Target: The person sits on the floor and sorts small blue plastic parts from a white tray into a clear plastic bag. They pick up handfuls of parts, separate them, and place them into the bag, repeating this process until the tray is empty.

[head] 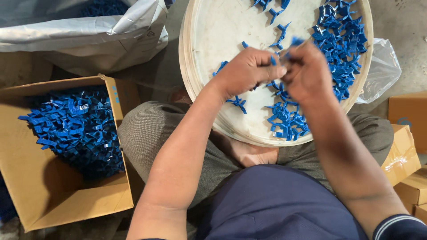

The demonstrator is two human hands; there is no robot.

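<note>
both hands are up over the round white tray (195,66), meeting just above its middle, and between them sits one small blue plastic clip (274,60), only a sliver of it showing past the knuckles. the left hand (247,71) is curled tight, thumb and forefinger pressed together on the near end of that clip; the right hand (307,73) is closed too, its fingertips pinching the far end, with another bit of blue poking out above it toward the tray's far rim. no spread fingers on either side, both grips snug. by the look of it the piece is very light, hard and stiff, thin moulded plastic with little prongs, probably a touch slick, so the sensible hold is a fingertip pinch at each end, which is what we've got. on the tray's right side lies a thick heap of loose clips (342,40), with a smaller scatter near its front edge. left of the tray, down on the floor, an open cardboard box (53,195) is piled with the same blue pieces, and beyond the tray's left rim sits a grey plastic sack (80,31). the tray itself rests on the person's crossed legs.
</note>
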